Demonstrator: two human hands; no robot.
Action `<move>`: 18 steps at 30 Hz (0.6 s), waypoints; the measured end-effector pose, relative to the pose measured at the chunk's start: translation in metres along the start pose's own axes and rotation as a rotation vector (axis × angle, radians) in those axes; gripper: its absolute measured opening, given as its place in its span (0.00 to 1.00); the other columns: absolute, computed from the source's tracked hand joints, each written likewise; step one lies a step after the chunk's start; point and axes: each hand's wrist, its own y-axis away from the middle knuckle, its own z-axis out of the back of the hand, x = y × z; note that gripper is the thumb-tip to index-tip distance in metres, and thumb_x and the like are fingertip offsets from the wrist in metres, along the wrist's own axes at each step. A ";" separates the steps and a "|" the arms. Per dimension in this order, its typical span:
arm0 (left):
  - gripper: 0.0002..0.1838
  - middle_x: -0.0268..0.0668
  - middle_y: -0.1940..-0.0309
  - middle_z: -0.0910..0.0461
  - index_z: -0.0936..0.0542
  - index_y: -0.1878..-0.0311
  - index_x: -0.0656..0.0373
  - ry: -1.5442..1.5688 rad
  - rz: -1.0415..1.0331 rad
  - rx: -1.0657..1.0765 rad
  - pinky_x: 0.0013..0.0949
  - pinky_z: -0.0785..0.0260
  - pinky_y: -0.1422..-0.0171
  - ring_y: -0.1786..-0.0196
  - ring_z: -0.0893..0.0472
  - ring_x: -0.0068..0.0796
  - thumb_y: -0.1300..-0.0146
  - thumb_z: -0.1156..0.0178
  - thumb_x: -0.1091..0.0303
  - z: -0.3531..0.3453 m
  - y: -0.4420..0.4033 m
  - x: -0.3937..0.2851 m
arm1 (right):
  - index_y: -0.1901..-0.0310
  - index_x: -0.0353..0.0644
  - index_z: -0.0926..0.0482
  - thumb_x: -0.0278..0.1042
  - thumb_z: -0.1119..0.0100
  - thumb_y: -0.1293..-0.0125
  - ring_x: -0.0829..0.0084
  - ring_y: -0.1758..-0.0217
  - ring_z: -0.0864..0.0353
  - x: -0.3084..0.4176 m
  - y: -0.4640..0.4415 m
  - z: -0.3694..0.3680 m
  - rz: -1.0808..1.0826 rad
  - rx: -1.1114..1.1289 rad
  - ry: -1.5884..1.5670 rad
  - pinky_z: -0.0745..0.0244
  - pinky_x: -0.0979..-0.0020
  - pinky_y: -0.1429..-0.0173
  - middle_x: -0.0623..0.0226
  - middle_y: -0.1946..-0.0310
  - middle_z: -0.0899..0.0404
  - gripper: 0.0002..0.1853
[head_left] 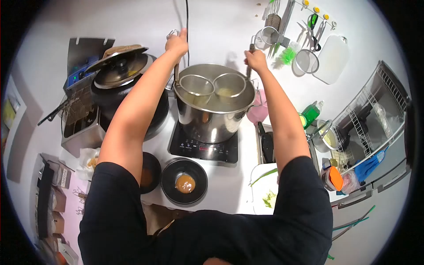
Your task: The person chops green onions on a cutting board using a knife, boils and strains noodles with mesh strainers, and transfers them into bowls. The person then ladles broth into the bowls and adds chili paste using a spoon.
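Observation:
My left hand (177, 43) is closed around the upright handle of a noodle strainer (197, 85), whose wire loop shows above the fingers. In my right hand (256, 61) is the dark handle of a second noodle strainer (229, 85). Both mesh baskets sit side by side inside a tall steel pot (212, 120), with pale contents low in the right one. The pot stands on a black induction cooker (203, 150). In front of it, a black bowl (199, 195) holds a blob of brown sauce (185, 183). My left forearm partly covers another dark bowl (150, 170).
A large black pot (154, 119) with a tilted lid (121, 70) stands left, beside a steel fryer (79, 139). Chopped greens (270, 199) lie on a white board at right. Utensils and strainers (305, 62) hang on the wall; a dish rack (366, 119) stands far right.

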 end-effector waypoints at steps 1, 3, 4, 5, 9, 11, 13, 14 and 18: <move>0.35 0.58 0.58 0.23 0.30 0.50 0.75 -0.001 0.011 -0.001 0.44 0.32 0.45 0.52 0.23 0.56 0.33 0.60 0.42 0.001 0.002 0.006 | 0.72 0.31 0.21 0.47 0.46 0.40 0.63 0.74 0.18 0.006 0.008 0.005 0.044 -0.123 0.300 0.24 0.64 0.65 0.56 0.80 0.20 0.22; 0.35 0.59 0.57 0.23 0.33 0.47 0.77 -0.143 -0.348 0.141 0.45 0.32 0.44 0.49 0.25 0.57 0.33 0.59 0.45 0.006 0.018 0.006 | 0.79 0.34 0.23 0.51 0.42 0.42 0.64 0.78 0.19 0.043 0.055 0.032 0.133 -0.228 0.458 0.25 0.64 0.67 0.56 0.83 0.21 0.24; 0.32 0.54 0.64 0.21 0.27 0.56 0.72 -0.187 -0.587 0.007 0.42 0.30 0.49 0.54 0.22 0.52 0.34 0.57 0.44 -0.006 0.021 0.020 | 0.80 0.36 0.25 0.50 0.39 0.43 0.67 0.79 0.20 0.061 0.079 0.048 0.111 -0.138 0.311 0.25 0.66 0.70 0.59 0.84 0.22 0.22; 0.32 0.54 0.64 0.21 0.27 0.56 0.72 -0.186 -0.585 0.016 0.42 0.30 0.49 0.54 0.22 0.52 0.34 0.57 0.44 -0.004 0.034 0.021 | 0.82 0.38 0.26 0.48 0.35 0.45 0.70 0.81 0.21 0.072 0.096 0.055 0.087 -0.051 0.162 0.25 0.68 0.72 0.61 0.84 0.22 0.21; 0.20 0.30 0.77 0.26 0.26 0.73 0.60 0.417 -0.509 0.420 0.22 0.32 0.69 0.76 0.26 0.14 0.37 0.43 0.50 0.020 0.093 0.014 | 0.82 0.41 0.29 0.41 0.32 0.46 0.78 0.88 0.30 0.077 0.132 0.012 -0.240 -0.041 -0.804 0.33 0.76 0.82 0.70 0.89 0.31 0.18; 0.17 0.30 0.74 0.23 0.27 0.76 0.61 0.585 -0.470 0.412 0.21 0.32 0.74 0.79 0.26 0.15 0.40 0.38 0.58 0.026 0.092 0.011 | 0.81 0.44 0.31 0.43 0.33 0.44 0.79 0.90 0.35 0.084 0.136 0.017 -0.180 -0.211 -0.876 0.38 0.77 0.85 0.72 0.89 0.33 0.18; 0.15 0.32 0.74 0.20 0.27 0.79 0.62 0.736 -0.439 0.256 0.19 0.32 0.78 0.80 0.26 0.15 0.43 0.35 0.65 0.020 0.099 0.010 | 0.82 0.45 0.32 0.43 0.35 0.43 0.79 0.90 0.37 0.088 0.138 0.017 -0.167 -0.257 -0.933 0.40 0.76 0.86 0.73 0.90 0.35 0.19; 0.16 0.30 0.79 0.23 0.27 0.79 0.61 0.699 -0.484 0.234 0.19 0.34 0.79 0.82 0.27 0.14 0.46 0.32 0.64 0.018 0.102 0.010 | 0.84 0.45 0.33 0.43 0.36 0.42 0.80 0.91 0.39 0.090 0.140 0.015 -0.160 -0.298 -0.997 0.43 0.75 0.87 0.73 0.91 0.36 0.20; 0.21 0.31 0.85 0.26 0.27 0.81 0.60 0.534 -0.444 0.444 0.19 0.34 0.79 0.82 0.26 0.16 0.51 0.29 0.55 0.018 0.101 0.003 | 0.88 0.43 0.33 0.41 0.37 0.43 0.78 0.93 0.38 0.103 0.139 0.017 -0.125 -0.325 -0.872 0.41 0.74 0.87 0.71 0.93 0.35 0.22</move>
